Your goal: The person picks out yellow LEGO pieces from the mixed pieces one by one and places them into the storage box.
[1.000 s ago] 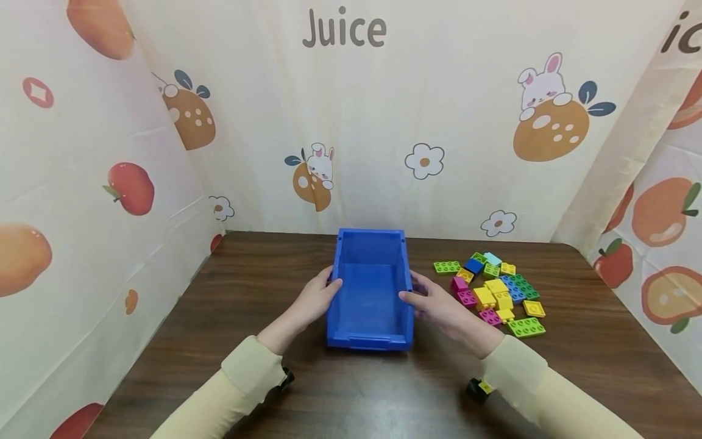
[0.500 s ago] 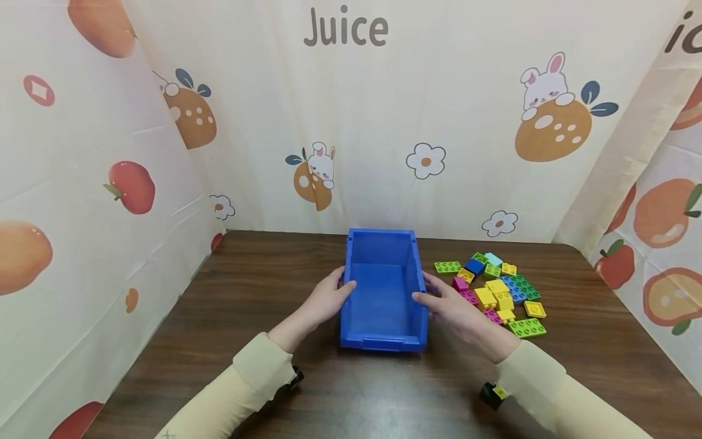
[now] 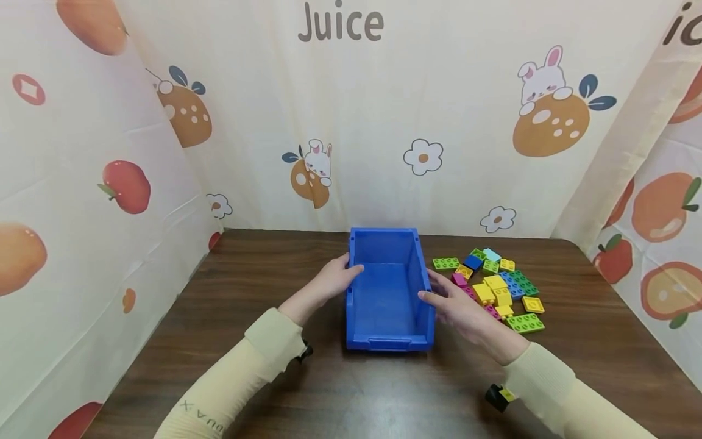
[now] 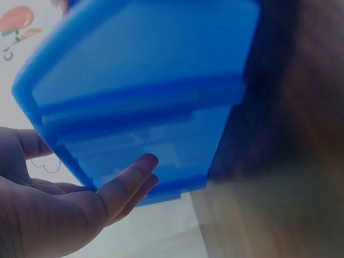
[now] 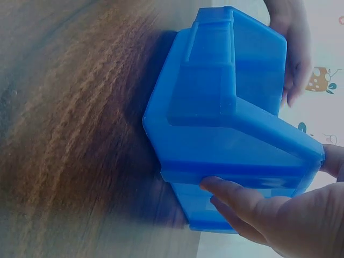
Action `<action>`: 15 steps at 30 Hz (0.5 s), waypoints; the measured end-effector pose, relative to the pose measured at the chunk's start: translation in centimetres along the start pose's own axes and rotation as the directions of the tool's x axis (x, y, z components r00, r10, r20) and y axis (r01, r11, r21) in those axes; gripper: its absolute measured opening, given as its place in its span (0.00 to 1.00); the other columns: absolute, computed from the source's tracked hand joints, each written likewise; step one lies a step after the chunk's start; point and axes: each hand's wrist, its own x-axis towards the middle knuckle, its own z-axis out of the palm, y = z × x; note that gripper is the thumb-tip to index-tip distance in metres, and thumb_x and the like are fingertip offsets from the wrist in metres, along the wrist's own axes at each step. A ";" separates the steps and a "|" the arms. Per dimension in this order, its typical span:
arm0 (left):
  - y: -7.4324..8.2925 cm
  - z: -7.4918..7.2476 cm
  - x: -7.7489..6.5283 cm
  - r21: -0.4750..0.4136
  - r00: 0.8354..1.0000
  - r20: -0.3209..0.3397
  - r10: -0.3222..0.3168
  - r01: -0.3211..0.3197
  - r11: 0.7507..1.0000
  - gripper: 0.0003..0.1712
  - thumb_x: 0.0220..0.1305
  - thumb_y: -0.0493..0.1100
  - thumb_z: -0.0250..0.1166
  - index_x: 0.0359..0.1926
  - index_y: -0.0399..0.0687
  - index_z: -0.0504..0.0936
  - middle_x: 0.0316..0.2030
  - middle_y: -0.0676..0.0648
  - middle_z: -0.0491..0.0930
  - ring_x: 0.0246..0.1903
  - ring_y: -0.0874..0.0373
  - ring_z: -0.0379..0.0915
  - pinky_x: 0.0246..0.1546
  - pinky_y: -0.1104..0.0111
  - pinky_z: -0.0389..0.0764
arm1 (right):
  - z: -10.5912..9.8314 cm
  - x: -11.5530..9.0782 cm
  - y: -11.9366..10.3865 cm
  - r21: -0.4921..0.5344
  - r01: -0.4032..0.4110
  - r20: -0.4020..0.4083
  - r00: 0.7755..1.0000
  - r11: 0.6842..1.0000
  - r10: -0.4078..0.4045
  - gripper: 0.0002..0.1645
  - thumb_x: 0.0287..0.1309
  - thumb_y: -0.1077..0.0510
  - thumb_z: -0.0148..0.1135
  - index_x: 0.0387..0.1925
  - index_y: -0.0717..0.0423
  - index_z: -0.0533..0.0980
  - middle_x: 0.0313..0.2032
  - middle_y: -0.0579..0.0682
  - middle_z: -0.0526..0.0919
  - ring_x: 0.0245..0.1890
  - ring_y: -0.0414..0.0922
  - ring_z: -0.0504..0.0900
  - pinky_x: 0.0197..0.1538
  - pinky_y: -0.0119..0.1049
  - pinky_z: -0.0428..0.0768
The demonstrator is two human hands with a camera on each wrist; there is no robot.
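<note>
A blue plastic bin [image 3: 386, 299] stands on the dark wooden table, its interior bare, in the middle of the head view. My left hand [image 3: 331, 278] grips its left wall, thumb over the rim and fingers along the outside. On the opposite wall, my right hand [image 3: 457, 305] holds the bin the same way, thumb at the rim. The left wrist view shows fingers [image 4: 126, 188] against the outer side of the bin [image 4: 145, 54]. From the right wrist, fingers [image 5: 231, 196] lie along the bin's ledge [image 5: 236, 174].
Right of the bin lies a loose group of toy building bricks, among them yellow bricks [image 3: 495, 283], a lime green brick [image 3: 525, 323] and a dark blue one [image 3: 473, 263]. Another lime brick [image 3: 446, 263] lies close to the bin. A printed curtain [image 3: 373, 110] hangs behind the table [image 3: 263, 262].
The bin has slid to the right toward the bricks, with both hands on it moving along. The latest part of the slide is smaller. The bricks stay where they were.
</note>
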 end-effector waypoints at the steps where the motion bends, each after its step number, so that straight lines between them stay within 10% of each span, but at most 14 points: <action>1: 0.2 -0.2 0.4 -0.004 1.000 -0.002 -0.006 0.006 1.000 0.36 0.71 0.52 0.49 0.72 0.40 0.52 0.66 0.37 0.64 0.62 0.44 0.66 0.59 0.49 0.71 | 0.0 0.0 0.0 -0.002 -0.002 -0.004 1.000 1.000 0.002 0.48 0.60 0.41 0.58 0.74 0.39 0.43 0.72 0.57 0.46 0.69 0.66 0.52 0.64 0.63 0.62; 15: 2.0 -1.7 4.0 0.090 0.995 -0.034 -0.092 0.094 0.991 0.30 0.69 0.51 0.52 0.63 0.34 0.65 0.46 0.34 0.77 0.38 0.47 0.79 0.42 0.59 0.83 | 0.2 -0.5 0.1 0.029 -0.006 -0.032 0.999 1.000 0.007 0.54 0.54 0.35 0.61 0.74 0.40 0.43 0.72 0.57 0.47 0.68 0.65 0.54 0.64 0.60 0.64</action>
